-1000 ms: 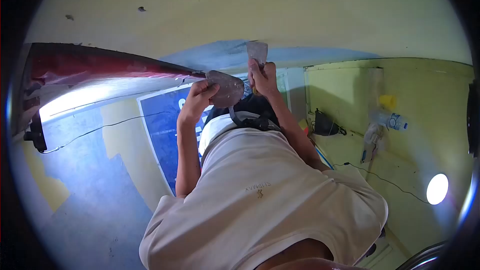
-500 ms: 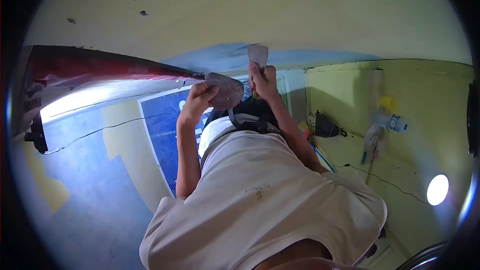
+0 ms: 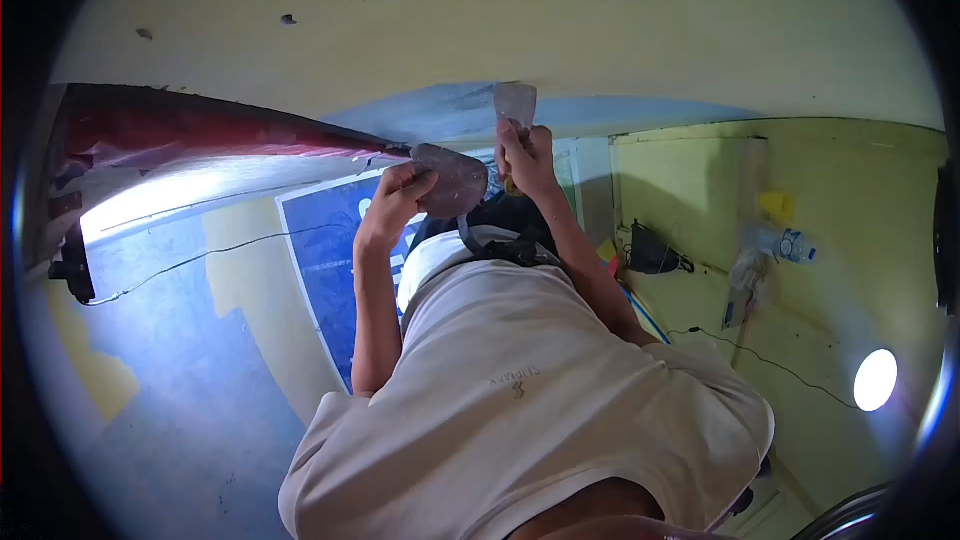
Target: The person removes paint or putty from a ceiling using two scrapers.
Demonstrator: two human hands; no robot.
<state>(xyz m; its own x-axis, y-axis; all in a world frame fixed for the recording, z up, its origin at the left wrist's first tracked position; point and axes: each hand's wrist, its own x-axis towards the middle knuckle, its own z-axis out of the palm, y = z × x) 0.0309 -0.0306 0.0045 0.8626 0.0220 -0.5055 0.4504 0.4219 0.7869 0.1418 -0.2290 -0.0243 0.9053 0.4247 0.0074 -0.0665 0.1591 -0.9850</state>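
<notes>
A flat grey plate with rounded corners (image 3: 455, 182) is pinched at its left edge by my left hand (image 3: 398, 202). Just right of it, my right hand (image 3: 527, 162) is closed on a putty knife (image 3: 515, 103). The knife's wide grey blade points up and lies over the blue-grey patch (image 3: 430, 112) on the yellowish wall (image 3: 560, 20); whether it touches is hard to tell. Part of the yellow handle shows below my fingers. The plate and the knife are apart.
A dark red, plastic-covered edge (image 3: 220, 135) runs along the left. A blue sign (image 3: 325, 280) lies behind my left forearm. To the right are a black bag (image 3: 655, 252), a plastic bottle (image 3: 795, 246), a yellow object (image 3: 777, 206), a cable and a bright round lamp (image 3: 875, 380).
My right hand and the putty knife have shifted very slightly upward. The left hand and its plate have hardly moved.
</notes>
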